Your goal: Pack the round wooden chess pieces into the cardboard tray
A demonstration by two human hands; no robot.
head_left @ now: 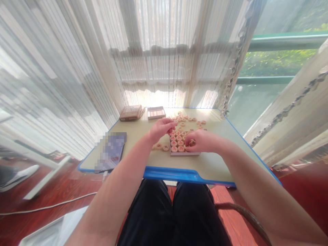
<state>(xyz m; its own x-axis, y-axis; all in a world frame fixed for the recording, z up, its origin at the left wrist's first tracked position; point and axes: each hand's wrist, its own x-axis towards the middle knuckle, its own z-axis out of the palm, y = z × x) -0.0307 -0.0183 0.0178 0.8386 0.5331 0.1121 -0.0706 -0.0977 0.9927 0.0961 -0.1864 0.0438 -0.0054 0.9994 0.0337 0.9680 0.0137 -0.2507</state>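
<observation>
An open box [185, 153] of round wooden Chinese chess pieces with red and black characters stands near the table's front edge. Its pieces [174, 144] lie in rows. My right hand [200, 140] is over the box's right side, thumb and fingers closed around a chess piece [193, 143] with a dark character. At the box's back left corner my left hand [164, 128] hovers with its fingertips pinched together; whatever is between them is hidden. Left of the box, two loose pieces with black characters [159, 146] [165, 147] lie on the table, with another partly behind my left forearm.
Several more pieces [183, 119] are scattered behind the box on the blue-edged table [220, 167]. A shallow lid or tray [156, 113] and a stack of brown boxes [131, 113] stand at the back left. A tablet [112, 150] lies at the left edge, cable below. Sheer curtains hang behind.
</observation>
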